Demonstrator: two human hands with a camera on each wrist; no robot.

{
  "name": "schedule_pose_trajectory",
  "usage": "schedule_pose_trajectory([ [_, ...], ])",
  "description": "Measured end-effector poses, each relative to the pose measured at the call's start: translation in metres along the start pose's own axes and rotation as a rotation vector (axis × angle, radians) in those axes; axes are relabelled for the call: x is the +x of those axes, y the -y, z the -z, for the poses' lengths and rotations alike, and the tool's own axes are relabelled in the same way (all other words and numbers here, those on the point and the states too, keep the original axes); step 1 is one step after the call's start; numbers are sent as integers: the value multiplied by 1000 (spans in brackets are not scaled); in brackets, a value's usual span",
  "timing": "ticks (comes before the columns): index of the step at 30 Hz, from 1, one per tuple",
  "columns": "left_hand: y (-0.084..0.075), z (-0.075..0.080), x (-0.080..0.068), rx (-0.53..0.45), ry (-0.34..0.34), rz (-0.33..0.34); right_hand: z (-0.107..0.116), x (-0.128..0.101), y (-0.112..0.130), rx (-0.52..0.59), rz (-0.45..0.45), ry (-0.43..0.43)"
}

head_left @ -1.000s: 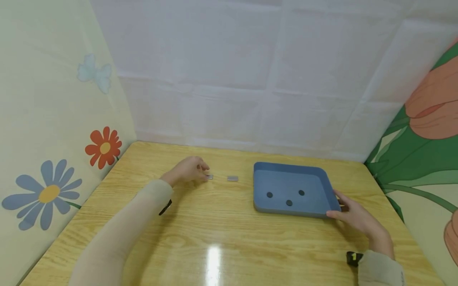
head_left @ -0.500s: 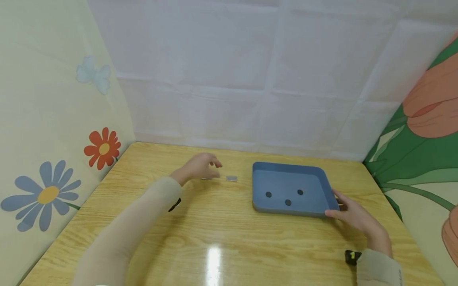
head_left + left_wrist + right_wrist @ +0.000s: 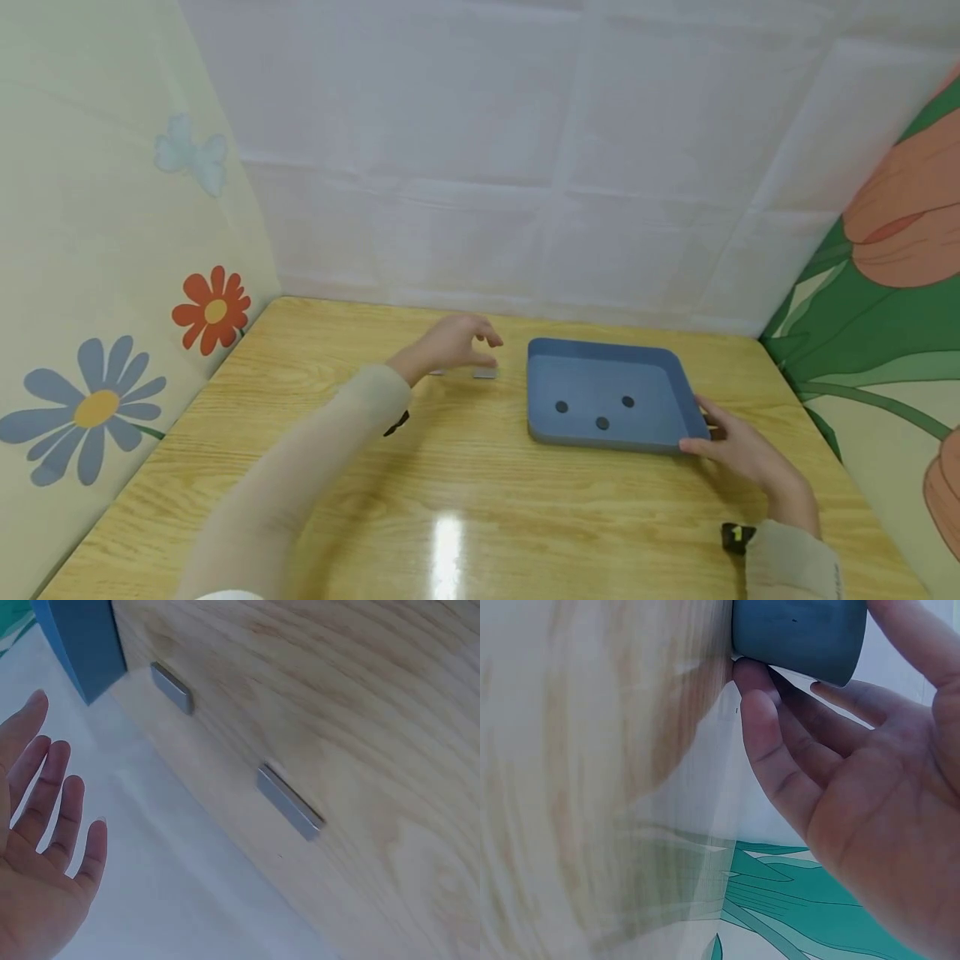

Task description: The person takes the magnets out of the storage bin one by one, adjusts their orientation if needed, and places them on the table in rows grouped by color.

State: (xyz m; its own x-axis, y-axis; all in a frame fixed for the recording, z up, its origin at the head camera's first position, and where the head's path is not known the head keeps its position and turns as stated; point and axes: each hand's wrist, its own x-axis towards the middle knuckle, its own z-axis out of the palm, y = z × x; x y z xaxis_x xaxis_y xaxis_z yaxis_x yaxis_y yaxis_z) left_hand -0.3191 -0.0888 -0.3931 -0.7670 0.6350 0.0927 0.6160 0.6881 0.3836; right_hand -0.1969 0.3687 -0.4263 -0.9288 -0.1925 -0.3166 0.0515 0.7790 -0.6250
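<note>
The right hand [image 3: 738, 454] is nearest, set against the near right corner of the blue tray [image 3: 609, 354]. In the right wrist view its thumb lies over the rim and its fingers [image 3: 761, 720] curl beneath the corner, so it grips the tray, seemingly to steady it on the wooden counter [image 3: 465, 500]. Three small dark discs [image 3: 602, 423] lie on the tray floor, loosely grouped near its front, apart from one another.

Left of the tray, farther back, the left hand [image 3: 450, 343] hangs above the counter, holding nothing. The left wrist view shows its fingers [image 3: 45, 787] straight and spread, clear of the surface. Just below and beside it lie two flat grey metal pieces: one [image 3: 172, 688] close to the tray's left wall but not touching it, the other [image 3: 289, 801] farther left of the tray. Both rest flat on the wood, within easy reach of the open fingers. In the head view the hand partly hides the farther piece.

Beyond the tray stands the white quilted wall [image 3: 525, 150].
</note>
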Motion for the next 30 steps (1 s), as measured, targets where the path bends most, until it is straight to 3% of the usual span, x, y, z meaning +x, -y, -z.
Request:
schedule_pose_trajectory([
  [11,-34,-12,29,-20,15,-98,-1,-2,-1,-3,8,-21],
  [20,-58,-29,48,3,92,-126,0,-1,1,6,12,-11],
  [26,-65,-43,55,35,110,-166,-1,1,0,1,3,-14],
  [30,-68,-52,56,34,126,-158,-2,1,0,-4,1,-20],
])
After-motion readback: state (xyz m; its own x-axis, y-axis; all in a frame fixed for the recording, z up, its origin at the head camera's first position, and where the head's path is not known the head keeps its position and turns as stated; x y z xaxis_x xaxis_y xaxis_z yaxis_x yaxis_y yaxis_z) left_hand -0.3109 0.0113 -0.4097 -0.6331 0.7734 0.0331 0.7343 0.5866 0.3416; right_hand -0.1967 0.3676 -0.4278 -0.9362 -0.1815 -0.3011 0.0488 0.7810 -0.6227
